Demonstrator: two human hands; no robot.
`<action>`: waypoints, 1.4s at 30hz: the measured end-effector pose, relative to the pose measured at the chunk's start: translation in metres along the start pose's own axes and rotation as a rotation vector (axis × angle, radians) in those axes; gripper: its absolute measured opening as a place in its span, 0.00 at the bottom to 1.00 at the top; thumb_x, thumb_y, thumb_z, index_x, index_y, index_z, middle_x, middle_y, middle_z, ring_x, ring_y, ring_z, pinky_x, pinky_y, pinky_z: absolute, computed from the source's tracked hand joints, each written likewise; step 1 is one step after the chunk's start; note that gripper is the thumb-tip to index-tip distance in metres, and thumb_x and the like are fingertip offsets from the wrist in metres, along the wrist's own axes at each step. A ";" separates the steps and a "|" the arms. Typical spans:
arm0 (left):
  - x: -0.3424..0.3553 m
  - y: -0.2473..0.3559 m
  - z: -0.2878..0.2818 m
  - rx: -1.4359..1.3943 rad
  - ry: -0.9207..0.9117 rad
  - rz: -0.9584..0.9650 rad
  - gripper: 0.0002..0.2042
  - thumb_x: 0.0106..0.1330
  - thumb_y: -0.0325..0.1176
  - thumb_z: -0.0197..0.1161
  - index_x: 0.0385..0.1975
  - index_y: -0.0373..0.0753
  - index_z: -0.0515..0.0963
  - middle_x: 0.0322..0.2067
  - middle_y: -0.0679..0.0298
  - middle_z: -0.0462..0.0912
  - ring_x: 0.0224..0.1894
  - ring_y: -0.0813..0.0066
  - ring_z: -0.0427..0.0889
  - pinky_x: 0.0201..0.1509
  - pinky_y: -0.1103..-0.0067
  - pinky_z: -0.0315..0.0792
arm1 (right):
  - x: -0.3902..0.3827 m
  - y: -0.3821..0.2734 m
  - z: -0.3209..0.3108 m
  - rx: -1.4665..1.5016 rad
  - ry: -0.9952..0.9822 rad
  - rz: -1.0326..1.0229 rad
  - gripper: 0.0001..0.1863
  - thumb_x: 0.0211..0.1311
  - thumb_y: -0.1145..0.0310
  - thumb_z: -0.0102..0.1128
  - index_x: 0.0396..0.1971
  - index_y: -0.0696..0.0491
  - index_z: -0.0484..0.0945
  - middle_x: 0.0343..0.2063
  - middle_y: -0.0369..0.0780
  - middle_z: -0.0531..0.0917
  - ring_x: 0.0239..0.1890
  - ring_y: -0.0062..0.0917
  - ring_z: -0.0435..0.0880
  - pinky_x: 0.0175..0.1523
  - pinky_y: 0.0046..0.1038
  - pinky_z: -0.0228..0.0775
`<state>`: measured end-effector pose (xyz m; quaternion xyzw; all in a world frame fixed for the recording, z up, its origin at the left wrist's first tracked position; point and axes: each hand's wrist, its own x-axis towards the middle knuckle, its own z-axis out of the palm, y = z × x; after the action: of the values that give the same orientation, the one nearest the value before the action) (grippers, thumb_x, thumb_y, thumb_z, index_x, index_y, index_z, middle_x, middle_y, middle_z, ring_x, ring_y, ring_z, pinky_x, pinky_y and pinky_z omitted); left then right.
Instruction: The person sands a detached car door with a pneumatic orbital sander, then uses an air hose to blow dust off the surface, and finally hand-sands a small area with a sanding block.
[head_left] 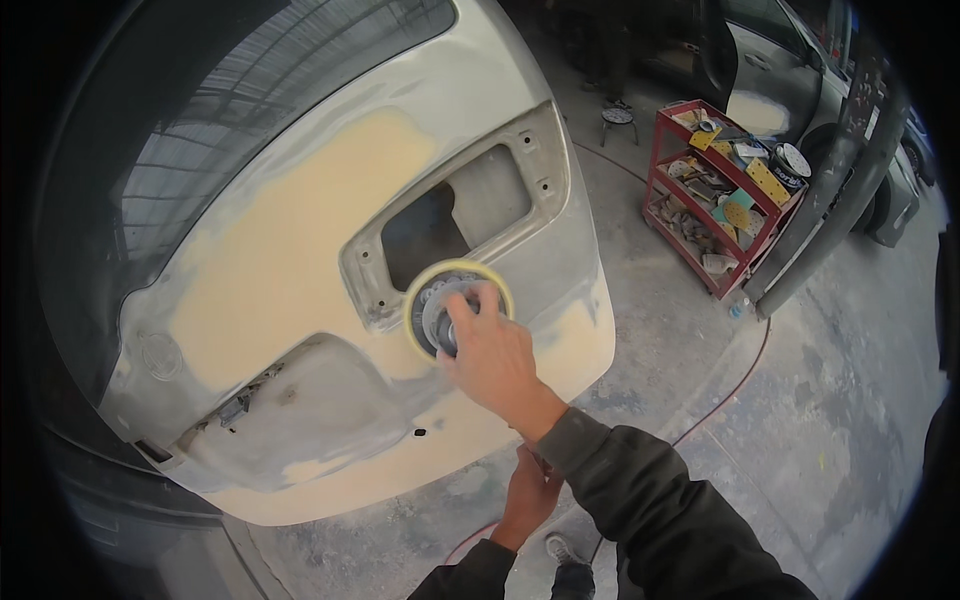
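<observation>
My right hand (493, 352) is wrapped over the top of a round sander (437, 318) with a pale yellow pad rim. The sander rests against a vehicle's tailgate (350, 220), at the lower edge of its rectangular cutout (430, 235). Cream-coloured patches of filler (270, 250) spread over the grey and white metal around it. Below the right wrist, my left hand (530, 495) is closed, its fingers partly covered by the right forearm. What it grips cannot be made out.
A red tool cart (655, 165) with sanding discs and tins stands on the right, beside dark posts (835, 190). A reddish hose (735, 385) trails across the concrete floor. Beyond are a small round stool (619, 116) and a grey car (775, 70). The tailgate's window (270, 100) is upper left.
</observation>
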<state>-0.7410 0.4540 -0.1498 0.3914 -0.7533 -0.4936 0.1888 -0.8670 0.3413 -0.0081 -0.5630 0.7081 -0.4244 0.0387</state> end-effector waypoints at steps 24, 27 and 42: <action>0.081 0.000 0.083 0.143 0.082 -0.202 0.28 0.64 0.30 0.70 0.58 0.31 0.62 0.33 0.60 0.71 0.31 0.69 0.74 0.35 0.70 0.71 | 0.015 0.168 -0.034 0.230 0.381 0.242 0.27 0.52 0.65 0.75 0.50 0.50 0.72 0.52 0.43 0.72 0.33 0.37 0.84 0.35 0.38 0.80; 0.047 -0.064 0.104 0.242 0.023 -0.156 0.31 0.63 0.30 0.70 0.61 0.29 0.60 0.36 0.57 0.71 0.34 0.66 0.74 0.38 0.69 0.71 | -0.028 0.167 -0.009 0.268 0.282 0.212 0.27 0.51 0.65 0.75 0.50 0.50 0.73 0.52 0.43 0.72 0.34 0.39 0.85 0.35 0.38 0.81; 0.046 -0.022 0.100 0.327 -0.057 -0.226 0.29 0.64 0.35 0.70 0.57 0.31 0.61 0.29 0.59 0.72 0.28 0.60 0.77 0.33 0.64 0.72 | -0.019 0.220 -0.035 0.434 0.340 0.477 0.29 0.52 0.63 0.75 0.51 0.51 0.69 0.47 0.43 0.73 0.35 0.41 0.83 0.38 0.40 0.77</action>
<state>-0.8275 0.4728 -0.2184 0.4847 -0.7798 -0.3936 0.0447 -1.0470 0.3774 -0.1358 -0.2823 0.7093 -0.6313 0.1368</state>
